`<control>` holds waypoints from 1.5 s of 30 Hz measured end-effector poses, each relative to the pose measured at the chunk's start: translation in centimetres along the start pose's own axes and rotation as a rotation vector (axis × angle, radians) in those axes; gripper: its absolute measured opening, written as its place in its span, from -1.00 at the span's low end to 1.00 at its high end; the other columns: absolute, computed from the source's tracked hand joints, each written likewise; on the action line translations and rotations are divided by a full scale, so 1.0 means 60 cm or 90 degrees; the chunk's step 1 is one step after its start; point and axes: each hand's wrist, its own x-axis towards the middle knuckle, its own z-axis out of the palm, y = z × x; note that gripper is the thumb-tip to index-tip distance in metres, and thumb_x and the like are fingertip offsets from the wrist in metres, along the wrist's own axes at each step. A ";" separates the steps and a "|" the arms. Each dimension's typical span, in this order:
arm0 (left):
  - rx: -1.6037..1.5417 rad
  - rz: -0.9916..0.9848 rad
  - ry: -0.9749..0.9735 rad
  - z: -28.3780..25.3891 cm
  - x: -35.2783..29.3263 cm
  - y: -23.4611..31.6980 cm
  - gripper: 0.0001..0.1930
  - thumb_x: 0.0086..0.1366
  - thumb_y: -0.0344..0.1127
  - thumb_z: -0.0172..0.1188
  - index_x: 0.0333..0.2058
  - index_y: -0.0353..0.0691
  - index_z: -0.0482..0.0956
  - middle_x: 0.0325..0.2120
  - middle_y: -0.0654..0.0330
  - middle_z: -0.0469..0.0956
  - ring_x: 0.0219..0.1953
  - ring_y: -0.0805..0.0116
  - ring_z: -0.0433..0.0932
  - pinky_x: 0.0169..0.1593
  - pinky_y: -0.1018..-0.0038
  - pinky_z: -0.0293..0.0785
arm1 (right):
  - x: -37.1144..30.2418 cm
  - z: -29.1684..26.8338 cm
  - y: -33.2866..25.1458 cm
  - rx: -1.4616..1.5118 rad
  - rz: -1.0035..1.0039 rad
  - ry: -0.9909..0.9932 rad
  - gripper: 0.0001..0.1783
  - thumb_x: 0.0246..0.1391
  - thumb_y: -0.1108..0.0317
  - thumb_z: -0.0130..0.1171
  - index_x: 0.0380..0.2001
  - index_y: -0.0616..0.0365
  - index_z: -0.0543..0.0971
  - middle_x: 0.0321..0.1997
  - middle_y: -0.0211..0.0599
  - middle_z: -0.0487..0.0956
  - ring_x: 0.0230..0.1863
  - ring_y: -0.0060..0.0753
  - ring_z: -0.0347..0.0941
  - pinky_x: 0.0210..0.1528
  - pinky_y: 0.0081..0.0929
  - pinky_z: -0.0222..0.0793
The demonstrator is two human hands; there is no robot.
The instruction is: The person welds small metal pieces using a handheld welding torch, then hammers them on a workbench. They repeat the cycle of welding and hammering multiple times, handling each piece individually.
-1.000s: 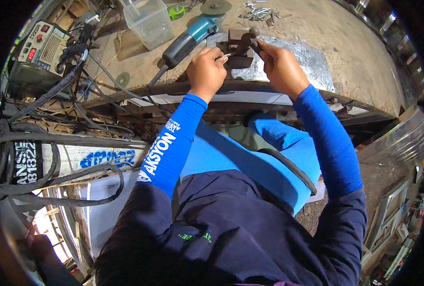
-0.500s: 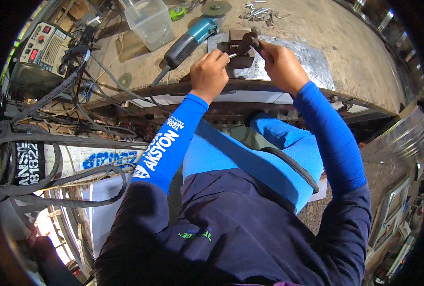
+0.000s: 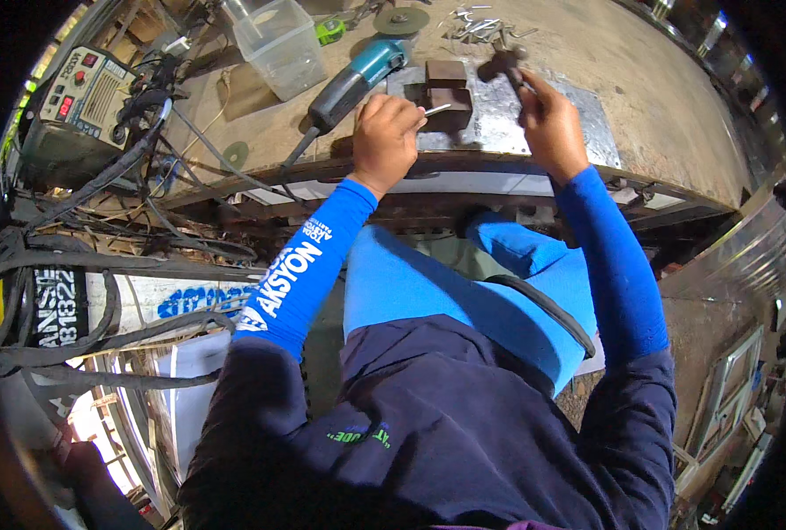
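Observation:
My left hand [image 3: 386, 137] is closed on a short, thin metal rod [image 3: 437, 110], whose bright end reaches over a brown metal block [image 3: 449, 113]. A second part of the block [image 3: 446, 72] stands just behind. In my right hand [image 3: 552, 128] is a hammer [image 3: 504, 64], its head raised to the right of the block and apart from it. The fingers wrap round its handle. Beneath the block lies a flat metal plate [image 3: 587, 110] on the workbench [image 3: 676, 115].
An angle grinder [image 3: 358, 84] lies left of the block. Behind are a cutting disc [image 3: 400, 20], a clear plastic bin [image 3: 278, 53], a green tape measure [image 3: 330, 32] and several bent metal rods [image 3: 481, 26]. Far left stand a welding machine [image 3: 84, 97] and tangled cables [image 3: 137, 150].
The hammer has moved from over the block up and to the right with my right hand. My left hand still holds the rod, slightly lower, at the block.

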 end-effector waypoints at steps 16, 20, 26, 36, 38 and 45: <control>-0.954 -0.227 0.031 -0.081 -0.069 0.130 -0.78 0.45 -0.28 0.44 -0.06 -0.19 0.63 -0.17 0.16 0.57 -0.07 0.21 0.57 -0.05 0.26 0.60 | -0.070 0.037 0.086 -0.514 -0.119 -0.040 -0.70 0.24 0.36 0.25 -0.01 0.20 0.72 -0.02 0.03 0.68 0.04 0.11 0.64 -0.04 0.00 0.65; -0.962 -0.202 0.018 -0.085 -0.066 0.141 -0.76 0.44 -0.27 0.45 -0.05 -0.19 0.62 -0.16 0.15 0.56 -0.07 0.23 0.55 -0.04 0.25 0.60 | -0.077 0.051 0.098 -0.508 -0.120 -0.049 -0.74 0.28 0.37 0.22 -0.10 0.29 0.73 0.01 -0.04 0.65 0.04 0.07 0.63 -0.03 -0.02 0.66; -0.966 -0.213 0.021 -0.089 -0.062 0.153 -0.77 0.44 -0.28 0.45 -0.06 -0.19 0.61 -0.16 0.16 0.56 -0.07 0.22 0.55 -0.06 0.24 0.60 | -0.079 0.052 0.107 -0.464 -0.105 -0.040 -0.69 0.42 0.30 0.13 -0.01 0.30 0.71 0.01 0.00 0.65 -0.02 0.10 0.64 -0.08 0.00 0.66; -0.664 -0.352 0.031 -0.105 -0.052 0.142 -0.82 0.45 -0.42 0.45 -0.04 -0.23 0.68 -0.20 0.13 0.76 -0.19 0.38 0.72 -0.07 0.45 0.67 | -0.087 0.037 0.092 -0.417 0.006 -0.094 -0.55 0.39 0.37 0.14 0.31 0.13 0.57 -0.01 0.28 0.61 -0.02 0.33 0.66 -0.02 0.03 0.68; -0.345 -0.282 0.078 -0.078 -0.046 0.108 -0.90 0.43 -0.49 0.43 -0.13 -0.29 0.71 -0.20 0.15 0.77 -0.20 0.41 0.72 -0.11 0.43 0.65 | -0.080 0.036 0.111 -0.425 -0.007 -0.069 -0.40 0.29 0.51 0.17 0.39 0.24 0.44 0.00 0.37 0.59 -0.02 0.36 0.66 -0.02 0.10 0.67; -0.004 -0.037 0.015 -0.014 0.017 -0.014 -0.88 0.16 -0.59 0.41 -0.34 -0.23 0.73 -0.34 0.13 0.72 -0.20 0.02 0.64 -0.08 0.19 0.59 | -0.030 0.009 0.065 -0.291 0.043 -0.126 -0.56 0.30 0.36 0.27 0.16 0.43 0.58 0.00 0.56 0.62 0.00 0.50 0.68 0.07 0.16 0.64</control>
